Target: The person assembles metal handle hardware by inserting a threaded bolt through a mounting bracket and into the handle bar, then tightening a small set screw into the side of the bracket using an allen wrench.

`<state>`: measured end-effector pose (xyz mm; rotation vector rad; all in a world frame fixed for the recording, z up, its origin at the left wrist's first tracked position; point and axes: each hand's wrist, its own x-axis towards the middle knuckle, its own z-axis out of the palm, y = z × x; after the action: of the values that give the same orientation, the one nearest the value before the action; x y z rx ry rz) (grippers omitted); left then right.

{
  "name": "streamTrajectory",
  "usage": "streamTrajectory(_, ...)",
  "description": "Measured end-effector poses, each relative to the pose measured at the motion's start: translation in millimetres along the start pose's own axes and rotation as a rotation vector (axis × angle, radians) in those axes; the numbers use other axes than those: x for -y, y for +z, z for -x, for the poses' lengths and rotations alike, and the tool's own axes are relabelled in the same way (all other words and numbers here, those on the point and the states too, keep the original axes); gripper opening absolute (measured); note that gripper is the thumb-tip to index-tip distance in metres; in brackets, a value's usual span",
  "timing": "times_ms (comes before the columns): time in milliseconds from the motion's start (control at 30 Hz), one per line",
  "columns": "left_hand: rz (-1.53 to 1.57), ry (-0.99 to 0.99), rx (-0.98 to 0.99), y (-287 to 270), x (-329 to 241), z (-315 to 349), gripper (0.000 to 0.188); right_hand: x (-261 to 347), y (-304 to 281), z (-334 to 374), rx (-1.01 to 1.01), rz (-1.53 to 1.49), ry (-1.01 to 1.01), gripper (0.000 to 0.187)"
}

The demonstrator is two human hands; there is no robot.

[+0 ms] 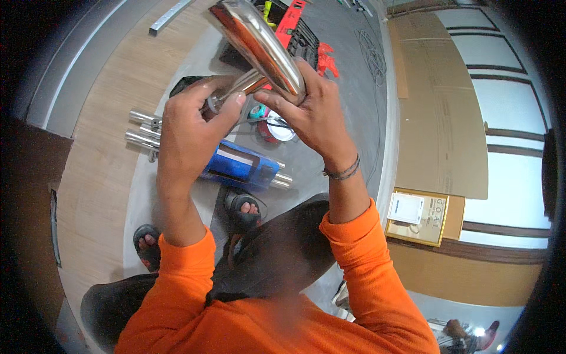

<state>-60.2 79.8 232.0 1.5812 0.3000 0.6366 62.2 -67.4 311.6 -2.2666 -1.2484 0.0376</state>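
Note:
Both my hands hold a shiny chrome metal tube assembly close to the camera. My right hand (312, 115) wraps around the thick polished tube (259, 38), which runs up toward the top edge. My left hand (191, 127) grips a thinner chrome stem (236, 88) that joins the thick tube at an angle. Below my hands, on the grey floor, lies a similar chrome tube wrapped in a blue sleeve (242, 166). More chrome tubes (141, 137) lie to its left.
A red tool case (298, 29) and a tape roll (276, 127) lie on the floor beyond my hands. Flat cardboard sheets (439, 112) and a gold-framed box (418, 217) rest at the right. My sandalled feet (244, 212) stand near the blue-wrapped tube.

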Motion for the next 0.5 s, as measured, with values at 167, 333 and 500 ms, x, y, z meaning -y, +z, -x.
streamTrajectory(167,0.09,-0.006,-0.133,19.9,4.0,3.0,0.031,-5.6,4.5,0.3,-0.072,-0.022,0.007,0.044)
streamTrajectory(333,0.283,0.054,-0.317,45.7,6.5,6.8,0.035,-1.6,13.2,2.1,-0.119,-0.094,0.088,0.047)
streamTrajectory(500,0.252,0.063,-0.212,35.4,3.5,6.8,0.034,-5.9,10.2,5.5,-0.17,-0.046,0.008,0.048)
